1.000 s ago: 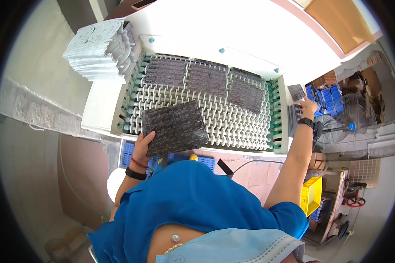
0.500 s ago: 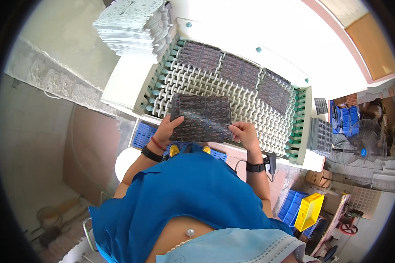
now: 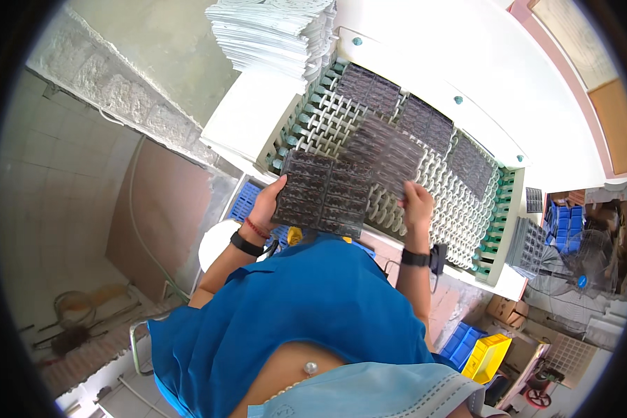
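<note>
My left hand (image 3: 266, 203) grips the left edge of a dark circuit board panel (image 3: 325, 197), possibly with more beneath it, in front of my body. A second dark panel (image 3: 385, 148), blurred by motion, is pinched at its near right corner by my right hand (image 3: 417, 203). That panel is over the pale wheels of a roller conveyor (image 3: 442, 212) and partly overlaps the first one in view. Along the conveyor's far side lie three similar dark panels: a left one (image 3: 369, 89), a middle one (image 3: 426, 123) and a right one (image 3: 471, 167).
Thin white sheets (image 3: 275, 38) are piled high behind the conveyor's left end. Beyond its right end stand a stack of grey panels (image 3: 527, 244) and a fan (image 3: 582, 268). A yellow crate (image 3: 486, 359) and blue bins (image 3: 460, 345) are at lower right.
One panel has come off the held panels and moved out over the conveyor in my right hand. My left hand keeps the other. The whole view has shifted and turned slightly.
</note>
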`<state>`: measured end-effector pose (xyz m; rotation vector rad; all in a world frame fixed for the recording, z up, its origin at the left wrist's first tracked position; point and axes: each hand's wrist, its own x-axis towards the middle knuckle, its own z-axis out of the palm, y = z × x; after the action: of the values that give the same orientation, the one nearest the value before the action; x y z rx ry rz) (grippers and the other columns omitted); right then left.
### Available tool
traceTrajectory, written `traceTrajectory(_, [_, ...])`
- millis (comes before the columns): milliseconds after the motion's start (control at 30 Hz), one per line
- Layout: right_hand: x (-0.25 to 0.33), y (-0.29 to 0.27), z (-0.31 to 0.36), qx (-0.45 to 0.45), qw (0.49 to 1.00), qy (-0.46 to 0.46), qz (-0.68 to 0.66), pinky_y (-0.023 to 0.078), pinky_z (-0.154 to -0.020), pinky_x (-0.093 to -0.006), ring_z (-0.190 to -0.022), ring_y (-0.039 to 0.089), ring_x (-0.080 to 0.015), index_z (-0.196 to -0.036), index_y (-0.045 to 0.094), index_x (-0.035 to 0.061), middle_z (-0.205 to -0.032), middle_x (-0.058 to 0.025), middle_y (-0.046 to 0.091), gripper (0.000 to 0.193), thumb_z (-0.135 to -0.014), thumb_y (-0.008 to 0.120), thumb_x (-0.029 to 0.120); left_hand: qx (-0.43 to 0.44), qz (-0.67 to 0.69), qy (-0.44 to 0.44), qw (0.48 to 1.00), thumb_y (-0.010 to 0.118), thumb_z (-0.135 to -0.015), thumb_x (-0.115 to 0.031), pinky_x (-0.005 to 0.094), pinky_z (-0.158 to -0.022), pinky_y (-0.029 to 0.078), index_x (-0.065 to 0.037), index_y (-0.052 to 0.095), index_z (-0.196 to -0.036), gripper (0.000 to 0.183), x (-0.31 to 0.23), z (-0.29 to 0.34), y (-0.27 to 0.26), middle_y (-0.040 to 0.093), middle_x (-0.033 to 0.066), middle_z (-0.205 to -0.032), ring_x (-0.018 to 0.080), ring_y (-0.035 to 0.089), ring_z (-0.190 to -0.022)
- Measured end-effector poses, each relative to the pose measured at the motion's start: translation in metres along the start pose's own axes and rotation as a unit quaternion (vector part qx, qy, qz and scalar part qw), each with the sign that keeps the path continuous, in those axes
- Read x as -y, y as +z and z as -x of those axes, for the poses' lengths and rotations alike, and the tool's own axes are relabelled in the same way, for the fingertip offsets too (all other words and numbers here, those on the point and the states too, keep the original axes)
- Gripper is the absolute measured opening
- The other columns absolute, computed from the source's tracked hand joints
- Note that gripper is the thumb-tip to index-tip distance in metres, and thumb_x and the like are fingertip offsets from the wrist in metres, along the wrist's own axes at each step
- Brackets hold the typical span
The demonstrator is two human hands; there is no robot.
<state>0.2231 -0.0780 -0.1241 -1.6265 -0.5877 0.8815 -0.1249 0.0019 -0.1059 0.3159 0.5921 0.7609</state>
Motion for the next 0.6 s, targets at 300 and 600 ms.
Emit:
traceTrajectory(300, [0.016, 0.055, 0.003, 0.057, 0.995, 0.068, 0.037, 0.05, -0.05, -0.0227, -0.056, 0.06, -0.0104, -0.088, 0.068, -0.0066, -0.068, -0.0038, 0.063, 0.026, -0.09, 0.066, 0.019, -0.002, -0.071, 0.001, 0.997, 0.053, -0.095, -0.016, 0.0356, -0.081, 0.056, 0.005, 0.055, -0.121, 0.033, -0.018, -0.005, 0.013, 0.065, 0.015, -0.112, 0.0226, 0.066, -0.096])
traceTrajectory(600, [0.018, -0.008, 0.019, 0.023, 0.996, 0.044, 0.079, 0.041, -0.045, -0.0192, -0.05, 0.051, -0.006, -0.09, 0.071, -0.0008, -0.069, -0.0005, 0.063, 0.024, -0.087, 0.07, 0.023, 0.035, -0.146, 0.013, 0.989, 0.054, -0.097, -0.017, 0.039, -0.087, 0.055, 0.002, 0.051, -0.126, 0.035, -0.008, -0.044, -0.002, 0.062, 0.0146, -0.117, 0.0236, 0.064, -0.101])
